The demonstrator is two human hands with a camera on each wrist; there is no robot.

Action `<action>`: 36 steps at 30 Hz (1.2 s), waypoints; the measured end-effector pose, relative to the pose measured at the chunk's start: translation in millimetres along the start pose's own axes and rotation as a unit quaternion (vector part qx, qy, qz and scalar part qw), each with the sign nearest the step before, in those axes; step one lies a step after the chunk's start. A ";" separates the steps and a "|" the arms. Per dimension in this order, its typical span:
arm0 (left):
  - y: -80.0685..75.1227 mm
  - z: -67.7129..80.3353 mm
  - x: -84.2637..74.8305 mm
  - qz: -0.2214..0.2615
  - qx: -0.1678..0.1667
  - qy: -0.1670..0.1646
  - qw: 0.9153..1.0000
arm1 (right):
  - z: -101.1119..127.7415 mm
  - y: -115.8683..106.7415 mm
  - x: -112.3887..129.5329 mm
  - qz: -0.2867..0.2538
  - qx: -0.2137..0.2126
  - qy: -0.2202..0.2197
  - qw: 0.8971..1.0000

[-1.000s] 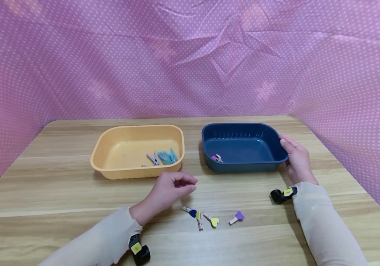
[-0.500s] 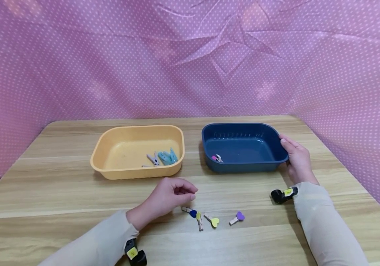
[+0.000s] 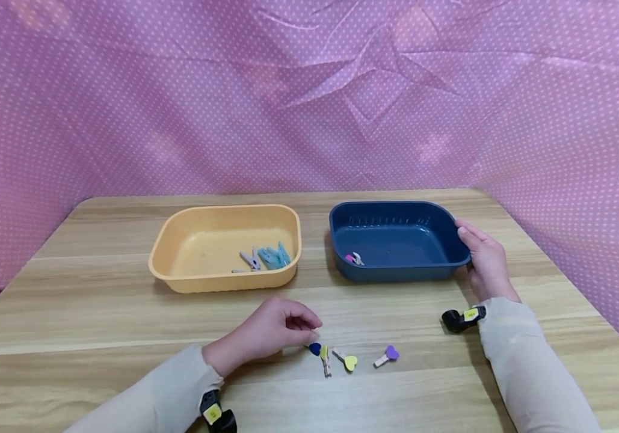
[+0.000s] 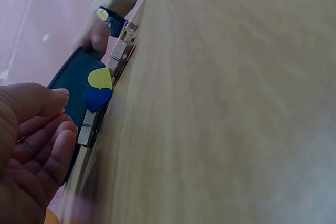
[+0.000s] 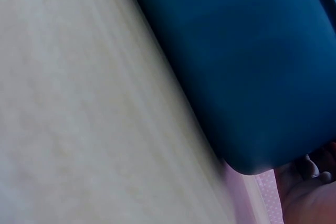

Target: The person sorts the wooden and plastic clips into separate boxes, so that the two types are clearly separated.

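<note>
In the head view my left hand [image 3: 266,331] hovers low over the table at a small wooden clothespin with a dark blue heart [image 3: 315,349], hiding part of its wooden end. The left wrist view has the thumb and loosely bent fingers close together, with the blue-heart clothespin [image 4: 97,99] visible beyond them, apparently not gripped. Beside it lie two yellow-heart clothespins [image 3: 350,362] and a purple-heart clothespin [image 3: 391,353]. My right hand [image 3: 486,261] grips the right end of a dark blue plastic basin [image 3: 401,274], thumb at the rim, fingers partly hidden behind.
A yellow basin [image 3: 222,284] stands at the left, holding light blue clothespins [image 3: 274,257] and grey-purple clothespins [image 3: 252,259]. Inside the blue basin's near left corner is a small clothespin with a pink heart [image 3: 349,258]. Pink dotted cloth [image 3: 309,96] hangs behind the wooden table [image 3: 98,325].
My left hand has come down and toward me, from near the yellow basin's front to the blue-heart clothespin, now partly covering it. The right hand stays on the blue basin.
</note>
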State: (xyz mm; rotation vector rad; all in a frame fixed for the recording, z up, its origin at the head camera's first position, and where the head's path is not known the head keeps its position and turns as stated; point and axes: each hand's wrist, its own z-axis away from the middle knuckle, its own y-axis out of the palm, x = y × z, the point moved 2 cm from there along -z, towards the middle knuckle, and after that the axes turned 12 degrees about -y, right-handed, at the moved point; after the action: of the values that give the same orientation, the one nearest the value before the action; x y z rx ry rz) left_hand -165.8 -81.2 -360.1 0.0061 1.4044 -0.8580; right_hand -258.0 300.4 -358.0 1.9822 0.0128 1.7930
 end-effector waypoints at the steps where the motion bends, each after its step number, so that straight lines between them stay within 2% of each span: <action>1: 0.1 0.3 0.3 -0.004 0.000 -0.001 1.000 | 0.0 -0.4 -0.1 0.000 0.000 0.001 1.000; 12: 1.7 3.2 4.3 -0.036 0.009 -0.009 0.999 | 0.7 -0.4 2.2 -0.022 0.005 -0.002 1.000; 31: 6.2 3.0 6.2 -0.095 0.014 0.029 0.995 | 0.4 1.9 2.3 -0.012 -0.001 0.001 1.000; 36: 6.4 3.6 4.6 -0.095 0.019 0.027 0.995 | 0.5 1.8 1.5 -0.011 -0.002 0.000 1.000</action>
State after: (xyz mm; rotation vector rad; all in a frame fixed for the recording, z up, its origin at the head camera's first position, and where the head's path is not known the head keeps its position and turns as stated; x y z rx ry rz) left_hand -159.7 -80.8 -366.3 -0.0764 1.4552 -1.0494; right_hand -257.9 299.0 -356.1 1.9731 0.0304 1.7781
